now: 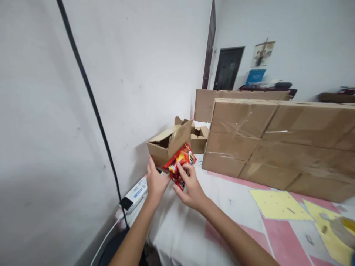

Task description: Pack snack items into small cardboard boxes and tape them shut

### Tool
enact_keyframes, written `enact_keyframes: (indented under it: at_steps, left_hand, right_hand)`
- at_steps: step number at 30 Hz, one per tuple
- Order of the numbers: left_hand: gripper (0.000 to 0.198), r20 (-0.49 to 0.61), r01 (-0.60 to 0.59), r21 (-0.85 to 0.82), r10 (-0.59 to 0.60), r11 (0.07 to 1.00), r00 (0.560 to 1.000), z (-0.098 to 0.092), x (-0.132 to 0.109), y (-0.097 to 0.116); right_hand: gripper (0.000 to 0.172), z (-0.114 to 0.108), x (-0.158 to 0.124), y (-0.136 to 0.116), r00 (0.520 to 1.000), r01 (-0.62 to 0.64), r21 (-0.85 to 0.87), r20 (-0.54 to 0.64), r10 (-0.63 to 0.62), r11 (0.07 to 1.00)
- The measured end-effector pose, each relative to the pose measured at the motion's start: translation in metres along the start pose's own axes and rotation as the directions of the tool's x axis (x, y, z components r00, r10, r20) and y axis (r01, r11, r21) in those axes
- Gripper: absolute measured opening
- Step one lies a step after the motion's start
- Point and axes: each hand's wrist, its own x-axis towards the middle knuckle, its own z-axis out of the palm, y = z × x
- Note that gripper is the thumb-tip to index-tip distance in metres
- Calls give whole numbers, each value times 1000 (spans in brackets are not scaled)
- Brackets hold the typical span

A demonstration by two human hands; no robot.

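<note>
My right hand (pixel 190 186) grips a shiny red packet (pixel 180 162), thumb and fingers on its near face. The packet is tilted in front of the raised flap of a small cardboard box (pixel 158 154). My left hand (pixel 155 181) is at the near side of that box, fingers pointing up along it. Whether its fingertips hold the box or only touch it cannot be made out. The box's top is partly open, and its inside is dark.
A wall of taped cardboard boxes (pixel 249 147) spans the right. Another open carton (pixel 198 140) stands behind the packet. Yellow sheets (pixel 280 205) lie on the pink-and-white cloth (pixel 194 229). A white box (pixel 137 192) and black cable (pixel 91 92) are at left.
</note>
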Motion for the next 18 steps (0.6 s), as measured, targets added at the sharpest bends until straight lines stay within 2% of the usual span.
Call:
enact_keyframes:
  at_steps: [2, 4, 6, 9, 12, 14, 18]
  left_hand:
    - [119, 116, -16, -128, 31, 992, 993, 4, -45, -12]
    - [120, 279, 32, -232, 35, 972, 960, 14, -83, -22]
    - [123, 431, 71, -300, 68, 951, 900, 27, -111, -27]
    - [124, 566, 96, -401, 164, 911, 808, 51, -139, -25]
    - [124, 679, 153, -473, 248, 868, 692, 69, -157, -17]
    - [129, 714, 120, -480, 307, 869, 629, 77, -160, -11]
    - [134, 739, -50, -410, 363, 911, 567, 83, -148, -4]
  right_hand:
    - [72, -32, -46, -19, 994, -35, -8, 102, 36, 999]
    - [69, -60, -89, -38, 983, -116, -58, 138, 123, 992]
    - [69, -81, -123, -55, 966, -209, -115, 131, 223, 971]
    - [68, -100, -162, -73, 949, -283, -212, 82, 305, 936]
    - [65, -109, -193, -77, 952, -284, -335, 11, 306, 898]
    - [64, -112, -212, -73, 956, -271, -395, -5, 293, 878]
    - [64, -117, -238, -60, 950, -266, -395, 49, 309, 879]
